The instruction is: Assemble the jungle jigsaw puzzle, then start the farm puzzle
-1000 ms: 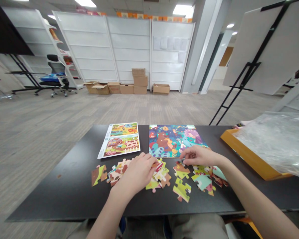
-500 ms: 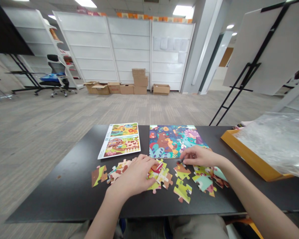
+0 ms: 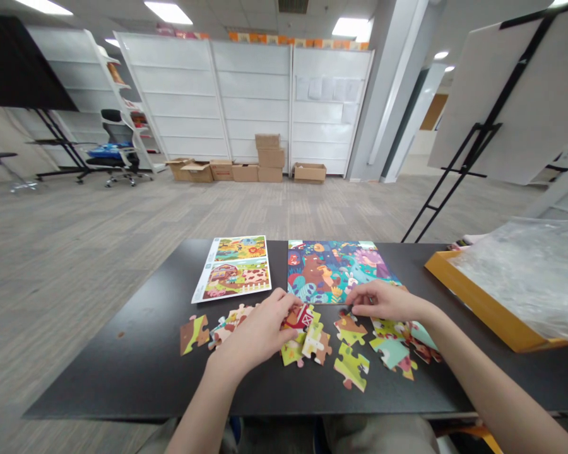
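My left hand [image 3: 267, 318] is over a pile of jigsaw pieces, thumb and fingers closed around the edge of a puzzle piece with a red barn [image 3: 305, 317]. Overlapping green and cream pieces [image 3: 316, 343] lie just below it. My right hand [image 3: 383, 301] is curled at the lower edge of the blue forest picture [image 3: 329, 268]. Something small and dark shows at its fingertips, too hidden to name. Directly under these fingertips lies a brown-and-green piece [image 3: 350, 329], with a green piece [image 3: 351, 366] nearer me. More pieces [image 3: 392, 349] lie beneath my right wrist.
A printed picture sheet [image 3: 236, 271] lies at the back left of the black table [image 3: 137, 372]. A lone brown-and-green piece [image 3: 194, 334] is at left. On the right stands a yellow box lid [image 3: 478, 302] with clear plastic wrap [image 3: 534, 277] in it.
The red barn piece has shifted and turned under my left fingers, showing more of its white-crossed door. My right hand stays nearly in place. The whole view has tilted slightly.
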### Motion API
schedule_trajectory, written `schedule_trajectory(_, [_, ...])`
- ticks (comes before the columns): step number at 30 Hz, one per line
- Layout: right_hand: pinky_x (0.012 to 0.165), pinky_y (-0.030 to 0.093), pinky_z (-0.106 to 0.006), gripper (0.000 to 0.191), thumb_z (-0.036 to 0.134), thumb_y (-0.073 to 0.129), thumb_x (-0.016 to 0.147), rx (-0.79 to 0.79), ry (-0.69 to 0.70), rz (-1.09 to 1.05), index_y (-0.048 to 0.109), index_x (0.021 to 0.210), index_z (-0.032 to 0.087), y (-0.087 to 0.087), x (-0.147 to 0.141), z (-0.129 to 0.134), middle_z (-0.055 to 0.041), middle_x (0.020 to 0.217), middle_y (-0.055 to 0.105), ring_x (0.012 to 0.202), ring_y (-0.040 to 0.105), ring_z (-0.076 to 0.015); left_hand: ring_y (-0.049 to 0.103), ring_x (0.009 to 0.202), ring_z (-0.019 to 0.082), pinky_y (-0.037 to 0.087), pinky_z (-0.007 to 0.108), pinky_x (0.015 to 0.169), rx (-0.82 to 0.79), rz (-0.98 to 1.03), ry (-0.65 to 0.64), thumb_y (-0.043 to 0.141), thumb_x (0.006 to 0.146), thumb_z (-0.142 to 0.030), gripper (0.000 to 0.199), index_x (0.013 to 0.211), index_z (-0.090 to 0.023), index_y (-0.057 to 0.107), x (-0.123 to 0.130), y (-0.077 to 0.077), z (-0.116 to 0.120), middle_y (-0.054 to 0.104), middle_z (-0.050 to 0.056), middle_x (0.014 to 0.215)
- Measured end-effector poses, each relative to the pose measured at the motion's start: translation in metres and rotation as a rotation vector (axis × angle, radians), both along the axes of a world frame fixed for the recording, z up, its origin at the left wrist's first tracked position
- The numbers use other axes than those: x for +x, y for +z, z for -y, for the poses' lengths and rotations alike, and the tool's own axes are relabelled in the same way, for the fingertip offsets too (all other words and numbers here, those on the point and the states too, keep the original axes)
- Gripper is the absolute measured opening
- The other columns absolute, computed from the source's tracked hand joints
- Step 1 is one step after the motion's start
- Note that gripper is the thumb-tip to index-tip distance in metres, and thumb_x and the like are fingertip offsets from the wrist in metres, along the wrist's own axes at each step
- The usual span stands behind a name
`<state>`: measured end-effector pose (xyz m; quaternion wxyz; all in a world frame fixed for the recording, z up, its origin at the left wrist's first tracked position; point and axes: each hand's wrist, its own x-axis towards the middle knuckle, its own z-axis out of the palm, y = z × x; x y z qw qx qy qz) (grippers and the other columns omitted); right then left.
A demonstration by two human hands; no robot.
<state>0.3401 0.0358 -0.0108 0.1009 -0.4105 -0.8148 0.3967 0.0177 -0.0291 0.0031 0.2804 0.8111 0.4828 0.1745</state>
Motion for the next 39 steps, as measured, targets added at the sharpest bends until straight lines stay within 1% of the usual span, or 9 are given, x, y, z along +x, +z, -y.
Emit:
schedule_trajectory(5, [0.062, 0.049, -0.026, 0.038, 0.053, 0.063, 0.09, -0.006, 0.002, 0.011, 0.073, 0.103, 0.019, 0.001, 0.0, 0.001, -0.0043, 0.079, 0.073, 0.068, 0.064, -0.0165, 0.065, 0.096, 0.022, 0.049, 0.034, 0.084, 0.077, 0.141, 0.109, 0.054, 0.09, -0.019, 0.016, 0.103, -0.023, 0.064, -0.002, 0.001, -0.006, 0.069, 0.005, 0.104])
schedule_trajectory(9, [0.061, 0.048, -0.026, 0.039, 0.053, 0.063, 0.091, 0.016, -0.019, 0.004, 0.074, 0.1, 0.017, 0.006, -0.003, 0.002, -0.0043, 0.078, 0.072, 0.067, 0.062, -0.016, 0.069, 0.081, 0.018, 0.052, 0.03, 0.073, 0.037, 0.435, 0.265, 0.058, 0.09, -0.024, 0.01, 0.1, -0.022, 0.059, 0.005, -0.001, -0.012, 0.07, 0.002, 0.092])
schedule_trajectory(12, [0.059, 0.045, -0.025, 0.039, 0.054, 0.063, 0.091, 0.045, -0.051, -0.062, 0.073, 0.096, 0.017, 0.008, -0.005, 0.003, -0.0027, 0.073, 0.068, 0.064, 0.058, -0.0141, 0.072, 0.078, 0.017, 0.055, 0.028, 0.072, -0.086, 0.699, 0.303, 0.066, 0.085, -0.024, 0.028, 0.108, -0.021, 0.052, 0.019, 0.0, -0.011, 0.07, 0.001, 0.089])
schedule_trajectory(15, [0.058, 0.043, -0.025, 0.041, 0.056, 0.062, 0.091, 0.003, -0.065, -0.166, 0.072, 0.094, 0.016, 0.01, -0.006, 0.004, -0.0024, 0.072, 0.066, 0.063, 0.055, -0.013, 0.075, 0.081, 0.018, 0.058, 0.028, 0.074, -0.193, 0.82, 0.243, 0.067, 0.085, -0.025, 0.036, 0.117, -0.022, 0.052, 0.038, -0.002, -0.008, 0.072, 0.003, 0.097])
schedule_trajectory(20, [0.059, 0.044, -0.025, 0.041, 0.056, 0.068, 0.087, -0.05, -0.032, -0.305, 0.071, 0.091, 0.015, 0.009, -0.009, 0.007, -0.0031, 0.074, 0.067, 0.064, 0.056, -0.0132, 0.077, 0.082, 0.02, 0.06, 0.028, 0.074, -0.17, 0.814, 0.206, 0.065, 0.086, -0.024, 0.019, 0.104, -0.019, 0.063, 0.067, -0.009, -0.007, 0.075, 0.005, 0.1])
schedule_trajectory(24, [0.056, 0.042, -0.025, 0.041, 0.056, 0.068, 0.088, -0.008, -0.07, -0.331, 0.071, 0.084, 0.015, 0.007, -0.011, 0.007, -0.0015, 0.068, 0.063, 0.06, 0.051, -0.0118, 0.077, 0.086, 0.023, 0.062, 0.033, 0.08, -0.132, 0.816, 0.17, 0.061, 0.088, -0.025, 0.014, 0.097, -0.017, 0.069, 0.083, -0.014, -0.013, 0.078, 0.008, 0.096])
schedule_trajectory(29, [0.055, 0.041, -0.025, 0.043, 0.058, 0.066, 0.088, 0.05, -0.153, -0.329, 0.069, 0.078, 0.015, 0.008, -0.01, 0.003, -0.0007, 0.067, 0.06, 0.06, 0.048, -0.0115, 0.077, 0.088, 0.024, 0.062, 0.037, 0.087, -0.155, 0.808, 0.157, 0.06, 0.089, -0.027, 0.019, 0.097, -0.016, 0.074, 0.086, -0.015, -0.02, 0.08, 0.01, 0.095])
schedule_trajectory(33, [0.051, 0.035, -0.023, 0.044, 0.057, 0.068, 0.087, 0.023, -0.174, -0.334, 0.065, 0.074, 0.016, 0.009, -0.012, 0.002, 0.0021, 0.061, 0.054, 0.055, 0.043, -0.0091, 0.077, 0.083, 0.024, 0.063, 0.036, 0.081, -0.159, 0.809, 0.22, 0.064, 0.087, -0.026, 0.017, 0.098, -0.015, 0.071, 0.082, -0.016, -0.022, 0.08, 0.011, 0.091])
schedule_trajectory(39, [0.045, 0.028, -0.021, 0.047, 0.057, 0.072, 0.083, -0.068, -0.262, -0.464, 0.066, 0.106, 0.017, 0.009, -0.013, 0.003, 0.0055, 0.062, 0.052, 0.049, 0.039, -0.0066, 0.077, 0.078, 0.023, 0.062, 0.035, 0.075, -0.143, 0.811, 0.263, 0.064, 0.087, -0.029, 0.017, 0.097, -0.016, 0.069, 0.076, -0.02, -0.026, 0.079, 0.011, 0.09])
